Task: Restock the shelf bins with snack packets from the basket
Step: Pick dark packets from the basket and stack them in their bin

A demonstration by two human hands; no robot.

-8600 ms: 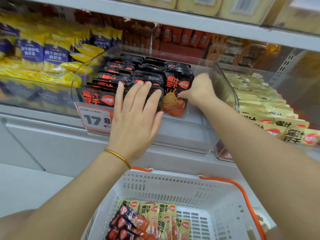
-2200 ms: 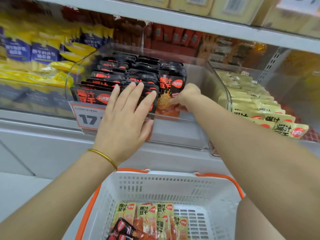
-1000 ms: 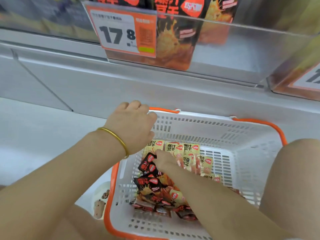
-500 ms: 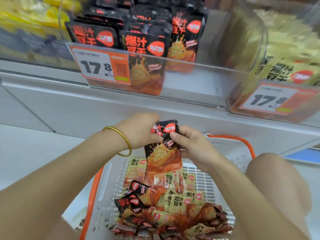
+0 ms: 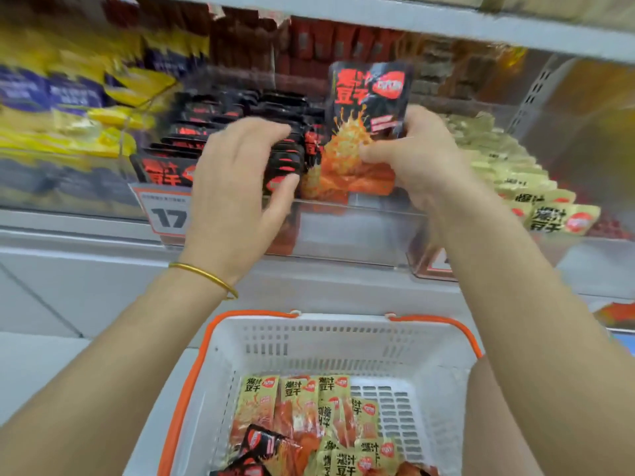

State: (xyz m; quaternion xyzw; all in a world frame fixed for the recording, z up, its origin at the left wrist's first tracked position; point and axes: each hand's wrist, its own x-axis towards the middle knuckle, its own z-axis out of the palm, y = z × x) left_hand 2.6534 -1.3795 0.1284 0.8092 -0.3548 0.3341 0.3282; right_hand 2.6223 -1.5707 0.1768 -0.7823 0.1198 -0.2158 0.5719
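My right hand (image 5: 417, 159) grips a black and orange snack packet (image 5: 367, 108) upright over the right front of the clear shelf bin (image 5: 343, 231). Rows of matching black packets (image 5: 237, 121) fill that bin. My left hand (image 5: 237, 187), a gold bangle on its wrist, lies with spread fingers against the front black packets, thumb below them. Below, the white basket (image 5: 330, 341) with orange handles holds yellow packets (image 5: 295, 396) and a few black ones (image 5: 264, 444).
A bin of yellow packets (image 5: 536, 197) stands to the right, and blue and yellow bags (image 5: 68, 101) lie to the left. An orange price tag (image 5: 165, 214) hangs on the bin front. A white shelf (image 5: 378, 12) runs overhead.
Both hands have risen from above the basket to the bin. My right hand now holds the black packet alone, while my left has let go and lies on the bin's packets.
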